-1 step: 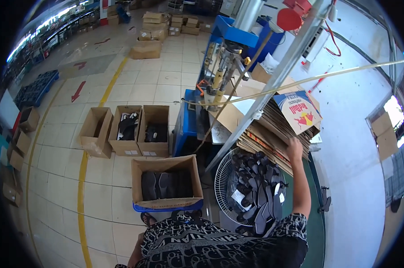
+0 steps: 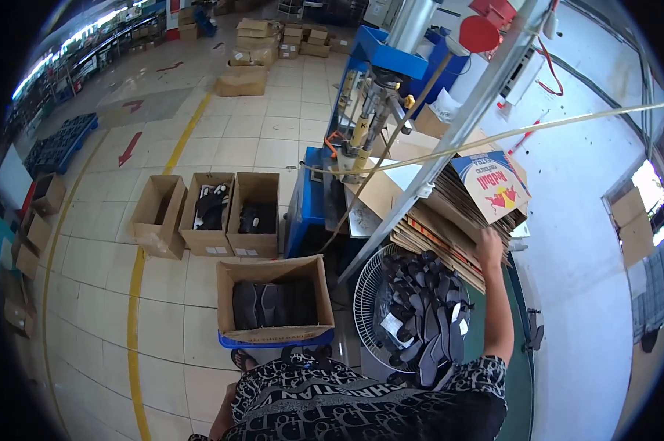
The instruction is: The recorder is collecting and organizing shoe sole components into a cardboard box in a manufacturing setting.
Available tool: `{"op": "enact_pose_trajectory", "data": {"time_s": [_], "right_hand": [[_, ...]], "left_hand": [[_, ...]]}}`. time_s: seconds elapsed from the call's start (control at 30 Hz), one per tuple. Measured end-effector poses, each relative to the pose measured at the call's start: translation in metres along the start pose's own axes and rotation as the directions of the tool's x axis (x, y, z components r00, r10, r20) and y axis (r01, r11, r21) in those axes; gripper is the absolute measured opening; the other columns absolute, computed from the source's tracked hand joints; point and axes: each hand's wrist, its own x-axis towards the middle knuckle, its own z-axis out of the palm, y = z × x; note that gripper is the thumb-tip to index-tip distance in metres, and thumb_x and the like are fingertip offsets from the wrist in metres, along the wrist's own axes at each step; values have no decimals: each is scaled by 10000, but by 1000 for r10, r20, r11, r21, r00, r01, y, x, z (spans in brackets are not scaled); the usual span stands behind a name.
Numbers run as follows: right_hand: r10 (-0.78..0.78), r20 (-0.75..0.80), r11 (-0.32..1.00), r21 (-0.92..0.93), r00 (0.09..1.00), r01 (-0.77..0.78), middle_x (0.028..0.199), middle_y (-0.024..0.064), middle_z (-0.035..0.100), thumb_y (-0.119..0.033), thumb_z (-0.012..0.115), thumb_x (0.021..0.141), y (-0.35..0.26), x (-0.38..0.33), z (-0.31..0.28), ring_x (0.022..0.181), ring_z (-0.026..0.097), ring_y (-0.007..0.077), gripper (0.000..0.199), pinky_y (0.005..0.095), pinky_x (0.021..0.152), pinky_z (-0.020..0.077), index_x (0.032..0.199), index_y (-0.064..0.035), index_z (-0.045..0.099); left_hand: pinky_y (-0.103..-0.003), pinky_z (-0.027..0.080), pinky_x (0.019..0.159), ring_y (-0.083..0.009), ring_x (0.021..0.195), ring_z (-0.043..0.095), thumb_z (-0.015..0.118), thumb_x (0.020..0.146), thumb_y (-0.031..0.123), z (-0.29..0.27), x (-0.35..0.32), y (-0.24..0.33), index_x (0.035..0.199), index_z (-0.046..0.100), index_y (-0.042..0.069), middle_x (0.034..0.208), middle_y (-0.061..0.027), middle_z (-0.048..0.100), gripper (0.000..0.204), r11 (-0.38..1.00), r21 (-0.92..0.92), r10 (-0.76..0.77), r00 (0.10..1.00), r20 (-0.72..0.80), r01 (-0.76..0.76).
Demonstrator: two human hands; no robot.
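Right hand: [image 2: 488, 242] reaching up, fingers pressed on the cardboard stack [image 2: 449, 220]; grip closure hard to tell.
Left hand: out of view.
Stack: flattened brown sheets, tilted, resting above the pile of black soles [image 2: 424, 316].
Tip: I'd grip one sheet's edge and slide it out level.

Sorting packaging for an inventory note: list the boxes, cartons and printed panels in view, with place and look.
Flattened cartons: brown stack, right hand on it.
Printed panel: atop stack, blue, red, yellow.
Open box: near centre, brown, dark pieces inside.
Three open boxes: left row, brown.
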Motion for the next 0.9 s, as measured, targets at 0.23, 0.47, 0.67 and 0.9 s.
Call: {"op": "enact_pose_trajectory", "data": {"time_s": [0.23, 0.47, 0.67, 0.9], "right_hand": [[225, -144, 933, 316, 964, -171, 868, 174, 593, -6, 589, 813, 10, -18, -141, 798, 593, 370, 111, 450, 692, 468, 911, -28, 636], [224, -290, 961, 223, 931, -162, 819, 135, 571, -24, 580, 903, -57, -51, -291, 713, 584, 285, 142, 375, 651, 465, 1011, -23, 673], [-15, -389, 969, -232, 921, -83, 875, 96, 610, 7, 595, 905, -169, -101, -357, 773, 597, 256, 237, 387, 684, 492, 1116, -58, 681], [-5, -61, 999, -37, 998, 3, 752, 70, 620, 54, 642, 859, -312, -176, -342, 648, 565, 233, 226, 375, 614, 496, 1047, -30, 736]], "left_hand": [[-498, 471, 680, -381, 769, 613, 487, 887, 329, -36, 0, -26, 819, 636, 54, 752, -194, 605, 320, 989, 145, -12, 999, 31, 7], [-291, 471, 592, -131, 695, 602, 561, 942, 305, -67, 27, 155, 803, 658, 15, 757, -67, 652, 337, 985, -167, 3, 986, -168, -31], [-330, 462, 928, -208, 1041, 639, 456, 985, 440, -96, 21, 327, 1233, 601, 19, 1173, -136, 670, 509, 886, -404, 282, 956, 77, -228], [-361, 435, 975, -232, 1145, 585, 331, 983, 599, -108, -1, 375, 1343, 509, 15, 1282, -162, 609, 708, 820, -559, 289, 757, 586, 120]]}}
